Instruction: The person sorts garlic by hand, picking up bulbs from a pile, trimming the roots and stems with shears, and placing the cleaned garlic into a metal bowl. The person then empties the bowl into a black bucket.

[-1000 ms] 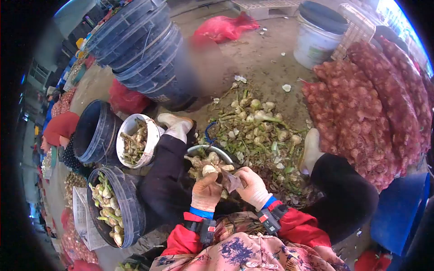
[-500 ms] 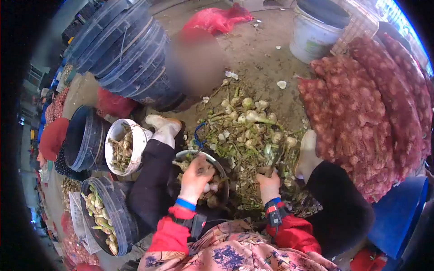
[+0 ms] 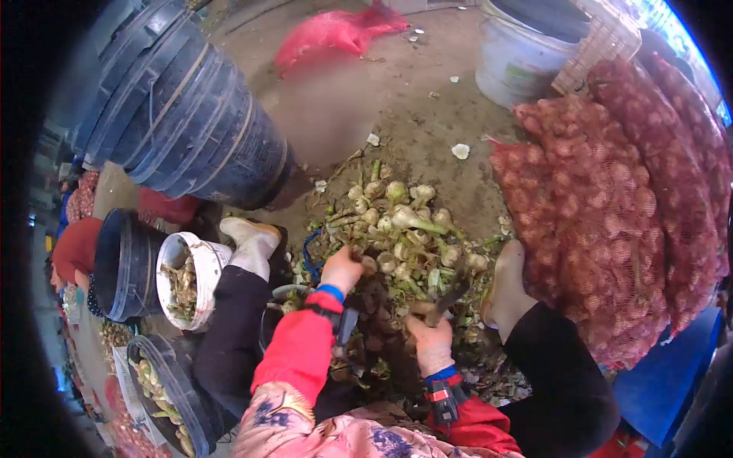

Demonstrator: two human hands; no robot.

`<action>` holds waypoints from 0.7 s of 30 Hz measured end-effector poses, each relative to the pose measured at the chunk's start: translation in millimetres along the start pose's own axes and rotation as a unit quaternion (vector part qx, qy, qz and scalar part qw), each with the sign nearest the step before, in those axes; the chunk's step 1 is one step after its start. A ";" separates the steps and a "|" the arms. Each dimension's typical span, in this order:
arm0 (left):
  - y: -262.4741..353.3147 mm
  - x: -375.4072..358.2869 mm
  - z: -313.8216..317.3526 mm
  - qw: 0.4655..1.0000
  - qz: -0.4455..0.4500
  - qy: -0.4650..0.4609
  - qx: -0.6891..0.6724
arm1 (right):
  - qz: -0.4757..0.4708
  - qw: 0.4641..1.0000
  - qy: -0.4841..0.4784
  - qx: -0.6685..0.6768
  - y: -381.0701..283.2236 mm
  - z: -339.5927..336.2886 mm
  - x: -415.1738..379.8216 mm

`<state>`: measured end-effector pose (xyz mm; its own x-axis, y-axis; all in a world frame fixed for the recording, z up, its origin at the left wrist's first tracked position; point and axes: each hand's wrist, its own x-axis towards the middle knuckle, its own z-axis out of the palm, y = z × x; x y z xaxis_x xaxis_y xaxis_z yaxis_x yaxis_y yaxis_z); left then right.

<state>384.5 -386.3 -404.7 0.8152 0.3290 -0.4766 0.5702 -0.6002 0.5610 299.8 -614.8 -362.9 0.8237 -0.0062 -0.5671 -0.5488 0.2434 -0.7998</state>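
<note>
At the near left edge of a pile of garlic [image 3: 398, 217] with green stalks, my left hand [image 3: 342, 272] has its fingers curled against a brownish garlic bulb [image 3: 369, 266]. My right hand [image 3: 430, 341] is closed round a knife [image 3: 452, 296], its dark blade pointing up and to the right over the trimmings. Below my left forearm, a metal bowl [image 3: 284, 291] is partly covered by the red sleeve; some garlic shows inside it. Peel and cut leaves [image 3: 382, 317] litter the ground between my legs.
Full red mesh sacks [image 3: 595, 221] of garlic stand on the right. To the left are a white bucket [image 3: 216, 276] of stalks, a clear-rimmed tub [image 3: 183, 382] of garlic and stacked dark tubs [image 3: 183, 114]. A white bucket [image 3: 508, 72] stands at the back.
My left hand has moved from over the bowl forward to the garlic pile. My right hand, with the knife, has shifted slightly left and down. The view has turned a little.
</note>
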 end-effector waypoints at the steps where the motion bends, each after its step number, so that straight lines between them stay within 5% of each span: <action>1: -14.5 -13.5 -6.1 0.998 -0.004 -0.021 -0.057 | 0.001 1.000 -0.006 0.002 -1.6 1.0 -0.6; 2: -12.7 -44.4 -19.5 0.952 -0.028 -0.077 -0.293 | -0.012 1.000 -0.025 0.004 -7.3 3.1 -2.6; 3: -10.0 -73.1 -31.6 0.925 -0.009 -0.085 -0.371 | -0.027 0.999 -0.044 0.006 -16.3 7.4 -5.2; 6: -26.1 -140.9 -47.5 0.934 0.278 -0.111 -0.193 | 0.037 0.995 -0.086 0.036 -46.2 26.3 -31.4; 8: -3.1 -175.7 -52.8 0.954 0.209 -0.105 -0.187 | -0.052 0.970 -0.227 -0.068 -43.4 33.2 -42.3; 9: -3.8 -188.6 -52.8 0.956 0.202 -0.119 -0.177 | -0.179 0.941 -0.277 -0.076 -41.1 38.5 -50.3; 10: -10.6 -195.9 -42.8 0.922 0.203 -0.127 -0.303 | -0.182 0.940 -0.279 -0.079 -40.7 40.4 -58.1; 12: -18.4 -212.0 -46.3 0.919 0.170 -0.130 -0.331 | -0.217 0.904 -0.323 -0.175 -43.6 43.3 -70.1; 16: -36.9 -236.6 -52.8 0.931 0.129 -0.088 -0.330 | -0.292 0.853 -0.239 -0.361 -52.5 41.2 -95.7; 18: -48.2 -239.3 -48.2 0.864 0.194 -0.077 -0.458 | -0.317 0.803 -0.226 -0.451 -44.3 39.6 -101.4; 19: -46.0 -248.9 -53.6 0.790 0.109 -0.124 -0.590 | -0.328 0.771 -0.253 -0.484 -42.0 40.1 -106.6; 21: -41.2 -252.4 -59.0 0.788 0.124 -0.124 -0.590 | -0.342 0.726 -0.285 -0.524 -38.0 45.8 -118.1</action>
<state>161.2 -401.6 -267.6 0.9551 0.0672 -0.2887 0.2132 0.5208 0.8266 230.0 -578.9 -256.6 0.7156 0.6978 -0.0315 0.4554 -0.5003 -0.7364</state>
